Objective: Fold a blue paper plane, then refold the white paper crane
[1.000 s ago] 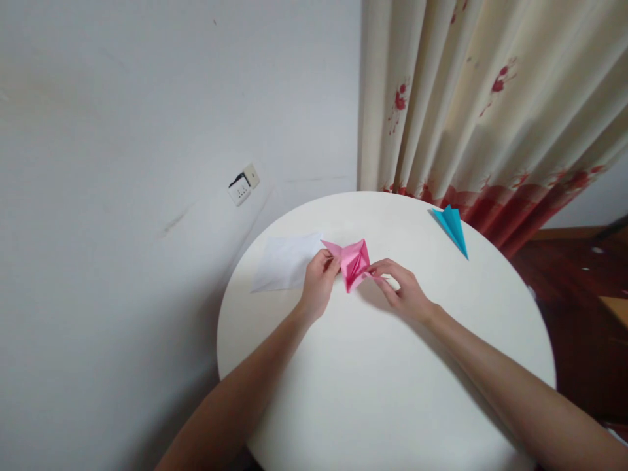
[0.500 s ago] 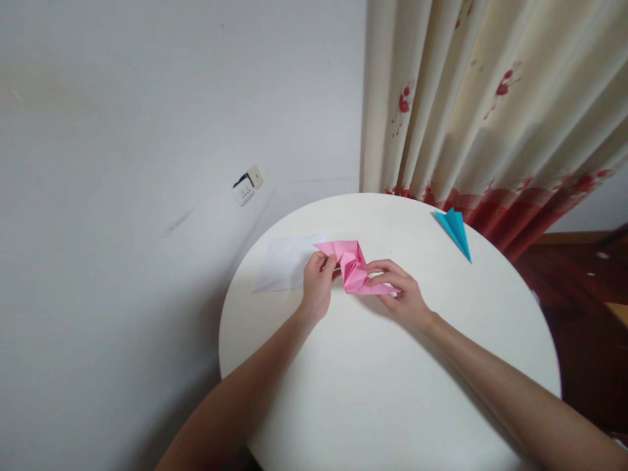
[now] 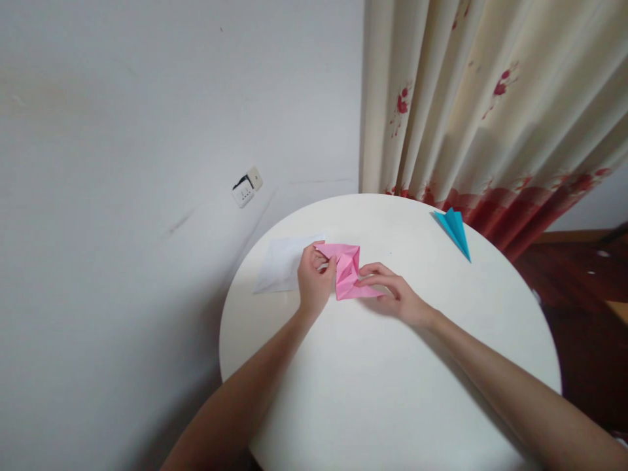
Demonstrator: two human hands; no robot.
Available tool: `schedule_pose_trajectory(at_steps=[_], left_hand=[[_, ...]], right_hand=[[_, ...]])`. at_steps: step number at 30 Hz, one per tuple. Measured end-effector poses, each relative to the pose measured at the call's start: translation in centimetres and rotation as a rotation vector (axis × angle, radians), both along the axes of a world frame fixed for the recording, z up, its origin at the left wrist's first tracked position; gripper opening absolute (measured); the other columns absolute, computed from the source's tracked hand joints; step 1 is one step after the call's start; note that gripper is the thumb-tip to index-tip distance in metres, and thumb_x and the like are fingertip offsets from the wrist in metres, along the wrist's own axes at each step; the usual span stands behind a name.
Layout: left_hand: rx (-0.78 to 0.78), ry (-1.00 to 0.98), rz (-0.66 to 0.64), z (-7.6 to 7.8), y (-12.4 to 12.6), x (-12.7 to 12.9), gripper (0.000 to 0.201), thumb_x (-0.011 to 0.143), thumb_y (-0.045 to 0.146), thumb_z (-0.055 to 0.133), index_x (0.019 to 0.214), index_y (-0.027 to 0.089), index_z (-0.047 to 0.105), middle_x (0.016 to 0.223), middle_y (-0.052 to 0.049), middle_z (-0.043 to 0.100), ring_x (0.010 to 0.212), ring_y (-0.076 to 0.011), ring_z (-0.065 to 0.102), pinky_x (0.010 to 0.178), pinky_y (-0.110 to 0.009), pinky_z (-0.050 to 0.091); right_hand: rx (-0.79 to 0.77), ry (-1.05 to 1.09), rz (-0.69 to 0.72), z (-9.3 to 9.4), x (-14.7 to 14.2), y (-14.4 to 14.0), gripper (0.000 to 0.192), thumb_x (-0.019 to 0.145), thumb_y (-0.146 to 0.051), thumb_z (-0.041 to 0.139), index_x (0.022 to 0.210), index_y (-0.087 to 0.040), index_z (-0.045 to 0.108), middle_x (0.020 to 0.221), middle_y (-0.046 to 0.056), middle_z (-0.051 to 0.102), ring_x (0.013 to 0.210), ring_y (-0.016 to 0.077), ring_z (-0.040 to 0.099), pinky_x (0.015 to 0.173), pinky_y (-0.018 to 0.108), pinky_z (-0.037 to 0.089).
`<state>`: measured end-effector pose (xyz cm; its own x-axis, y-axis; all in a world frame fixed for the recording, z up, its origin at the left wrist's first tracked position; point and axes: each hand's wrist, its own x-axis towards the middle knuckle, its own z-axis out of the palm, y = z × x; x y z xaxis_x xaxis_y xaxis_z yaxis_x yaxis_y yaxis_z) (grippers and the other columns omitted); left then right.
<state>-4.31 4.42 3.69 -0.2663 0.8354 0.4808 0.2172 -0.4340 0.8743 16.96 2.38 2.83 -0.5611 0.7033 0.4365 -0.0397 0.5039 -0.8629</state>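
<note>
- Fingers of the left hand (image 3: 314, 278) are closed on the left side of the folded pink paper (image 3: 347, 268); those of the right hand (image 3: 400, 297) are slightly spread at its right flap — whether pinching it, cannot be told.
- Position: pink paper sits between both hands, above the round white table (image 3: 383, 373), just beside a white sheet (image 3: 279, 265).
- Risk, as judged: opposed pulling could tear a crease; a light right-hand hold could let the flap slip.
- Containers: none seen. Blue folded paper (image 3: 454, 232) lies near the table's far edge — well apart from the hands.
</note>
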Motion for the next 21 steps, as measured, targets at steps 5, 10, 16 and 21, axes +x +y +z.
schedule_pose_trajectory(at_steps=[5,10,16,21], left_hand=[[-0.047,-0.105,-0.101,-0.4,0.1,0.4,0.036,0.079,0.022,0.07,0.113,0.019,0.057,0.096,-0.004,0.064,0.086,-0.0151,0.066,0.075,-0.025,0.054],[-0.148,-0.25,-0.279,-0.7,-0.2,1.0,0.036,0.078,0.025,0.074,0.11,0.02,0.06,0.088,-0.001,0.061,0.08,-0.0125,0.062,0.077,-0.025,0.051],[-0.228,-0.42,-0.329,-1.4,-0.5,1.9,0.033,0.074,0.025,0.075,0.099,0.023,0.054,0.085,0.003,0.055,0.073,-0.0097,0.057,0.068,-0.021,0.046],[-0.134,-0.162,-0.107,-1.6,-1.0,2.1,0.033,0.073,0.021,0.075,0.067,0.02,0.043,0.062,0.008,0.042,0.056,-0.0073,0.042,0.055,-0.019,0.035]], right_hand=[[-0.41,0.167,-0.091,0.1,-1.0,-0.1,0.038,0.094,-0.052,0.052,0.104,-0.02,0.071,0.121,0.011,0.062,0.109,0.0243,0.06,0.093,0.04,0.049],[-0.674,0.259,-0.179,0.0,-2.6,-0.6,0.04,0.076,-0.046,0.078,0.104,-0.021,0.066,0.094,0.004,0.069,0.078,0.0167,0.063,0.073,0.031,0.05],[-0.695,0.248,-0.095,0.2,-2.6,-0.9,0.031,0.072,-0.043,0.08,0.088,-0.017,0.07,0.084,0.003,0.068,0.074,0.0147,0.061,0.074,0.029,0.047],[-0.78,0.203,-0.168,0.4,-2.4,-0.8,0.031,0.071,-0.044,0.079,0.084,-0.017,0.069,0.078,0.001,0.066,0.074,0.0148,0.061,0.074,0.029,0.048]])
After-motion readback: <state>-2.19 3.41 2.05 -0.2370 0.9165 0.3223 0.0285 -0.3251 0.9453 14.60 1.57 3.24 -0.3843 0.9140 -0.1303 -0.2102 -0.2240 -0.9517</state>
